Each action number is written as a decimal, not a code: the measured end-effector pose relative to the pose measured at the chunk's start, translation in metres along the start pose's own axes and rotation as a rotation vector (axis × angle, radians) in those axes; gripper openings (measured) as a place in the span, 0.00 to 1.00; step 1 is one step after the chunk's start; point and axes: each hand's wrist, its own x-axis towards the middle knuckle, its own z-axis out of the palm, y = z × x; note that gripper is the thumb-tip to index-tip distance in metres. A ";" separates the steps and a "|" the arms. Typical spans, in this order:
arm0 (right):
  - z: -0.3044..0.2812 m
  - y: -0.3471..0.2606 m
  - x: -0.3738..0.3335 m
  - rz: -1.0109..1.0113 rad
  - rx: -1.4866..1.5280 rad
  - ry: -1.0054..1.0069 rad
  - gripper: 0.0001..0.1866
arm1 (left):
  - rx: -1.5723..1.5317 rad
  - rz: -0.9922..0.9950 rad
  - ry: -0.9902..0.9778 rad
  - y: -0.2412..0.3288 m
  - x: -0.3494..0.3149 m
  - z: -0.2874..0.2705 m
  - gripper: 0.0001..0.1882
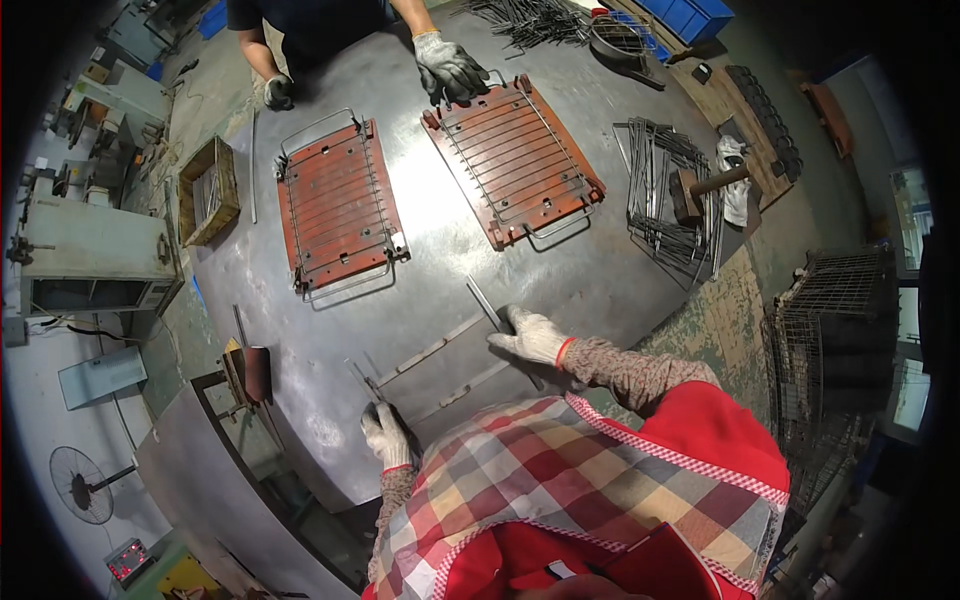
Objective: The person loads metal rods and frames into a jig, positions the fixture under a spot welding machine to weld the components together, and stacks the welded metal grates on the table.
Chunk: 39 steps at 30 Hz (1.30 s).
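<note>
Think of a clock on the big grey metal table (300, 400), with 12 far from the person. A grey metal frame (430, 353), with two flat cross bars and a straight bar at each end, lies at 6 o'clock. The right hand (532, 336), in a white knit glove, is at 4 o'clock, its thumb and fingers holding the frame's right bar. The left hand (387, 437), in a matching glove, is curled by the left bar at 7 o'clock; I cannot tell if it grips it.

Two flat red-brown plates with thin metal wires sit at 10 o'clock (340, 205) and 1 o'clock (500, 150). A co-worker's grey-and-white gloved hand (450, 68) is at the 1 o'clock plate's far edge. At 2 o'clock, a wooden-handled hammer (720, 181) lies on a pile of bent dark wires (655, 225).
</note>
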 end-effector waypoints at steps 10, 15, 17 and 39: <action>-0.031 0.017 0.021 0.083 0.247 0.347 0.27 | -0.119 0.041 -0.415 0.067 0.066 0.000 0.23; -0.084 0.013 0.021 0.091 0.691 0.401 0.24 | -1.249 -0.287 -0.846 0.078 0.157 0.051 0.19; -0.101 0.011 0.017 -0.003 0.820 0.465 0.23 | -1.368 -0.648 -0.399 0.159 0.157 0.047 0.17; -0.075 -0.107 0.083 -0.217 0.576 0.103 0.23 | -0.920 -0.602 -0.321 0.016 0.078 -0.059 0.22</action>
